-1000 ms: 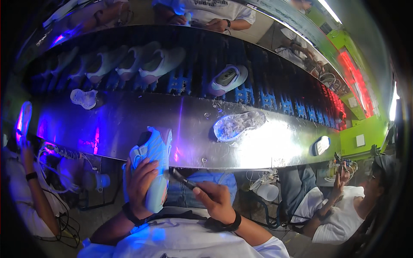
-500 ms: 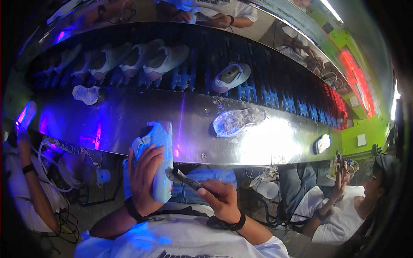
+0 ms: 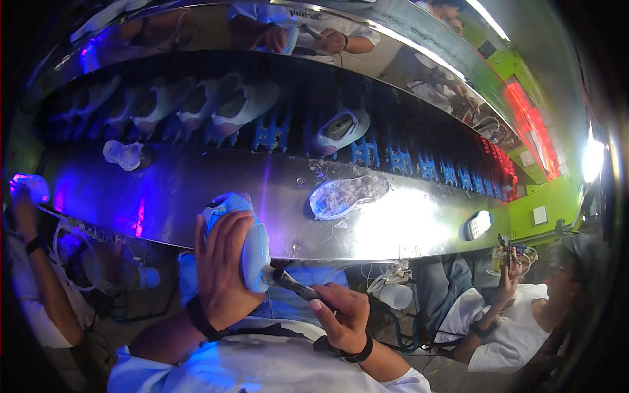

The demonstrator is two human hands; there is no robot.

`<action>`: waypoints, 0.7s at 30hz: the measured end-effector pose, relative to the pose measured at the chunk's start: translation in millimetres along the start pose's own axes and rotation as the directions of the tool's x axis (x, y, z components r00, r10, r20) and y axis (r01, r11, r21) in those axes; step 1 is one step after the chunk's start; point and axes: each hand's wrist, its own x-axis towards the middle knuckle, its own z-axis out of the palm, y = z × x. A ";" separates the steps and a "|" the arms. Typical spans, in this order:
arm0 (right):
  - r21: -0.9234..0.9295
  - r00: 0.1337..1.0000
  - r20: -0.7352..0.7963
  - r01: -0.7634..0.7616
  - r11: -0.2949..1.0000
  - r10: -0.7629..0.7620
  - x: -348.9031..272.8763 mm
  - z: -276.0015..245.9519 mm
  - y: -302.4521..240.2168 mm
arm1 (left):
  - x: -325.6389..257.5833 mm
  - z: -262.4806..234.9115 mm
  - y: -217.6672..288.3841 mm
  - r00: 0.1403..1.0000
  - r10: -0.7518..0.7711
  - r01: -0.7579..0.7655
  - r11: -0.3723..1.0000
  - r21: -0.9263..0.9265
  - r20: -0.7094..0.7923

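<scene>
My left hand (image 3: pixel 226 265) is wrapped round a pale blue-white shoe (image 3: pixel 257 252), held on end in front of my chest at the bench's near edge. Its smooth pale side faces right; my fingers hide much of the upper. In my right hand (image 3: pixel 344 318) is a dark-handled brush (image 3: pixel 296 285), gripped between thumb and fingers. The brush's tip touches or nearly touches the shoe's edge, near the lower end. Beyond them on the metal bench (image 3: pixel 216 190) lies a clear, sole-shaped piece (image 3: pixel 347 198) with a crumpled-looking surface.
Several shoes (image 3: pixel 239 105) stand on the dark, blue-slatted conveyor behind the bench; a single shoe (image 3: pixel 342 133) sits further right. A whitish sole-shaped piece (image 3: pixel 122 155) and a pale patterned sole (image 3: pixel 479 224) lie on the bench. Co-workers (image 3: pixel 511 327) work at both sides.
The shoe has turned in my left hand and its top end has dropped. The brush has slid down toward the shoe's lower end. At far left, a co-worker's lit piece has tipped over.
</scene>
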 end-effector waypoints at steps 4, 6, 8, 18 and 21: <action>-0.125 0.996 -0.083 0.011 0.992 -0.021 5.6 -7.1 -14.3 | 19.9 -3.2 5.3 0.998 -0.002 0.001 1.000 0.016 0.065; -0.166 0.993 -0.107 0.041 0.985 -0.059 12.1 -13.1 -17.8 | 28.7 -9.2 9.0 0.991 -0.023 0.019 0.999 0.036 0.131; -0.189 0.990 -0.114 0.062 0.980 -0.085 20.1 -20.2 -17.0 | 36.0 -7.6 8.6 0.989 -0.015 0.008 0.999 0.047 0.145; -0.399 0.950 0.006 0.288 0.871 -0.311 83.3 -42.3 -19.7 | 72.3 -13.0 -14.7 0.982 0.056 -0.054 0.998 -0.017 0.180; -0.296 0.946 0.033 0.318 0.901 -0.323 99.7 -42.9 -3.3 | 81.1 -19.5 -19.3 0.981 0.059 -0.051 0.998 -0.046 0.186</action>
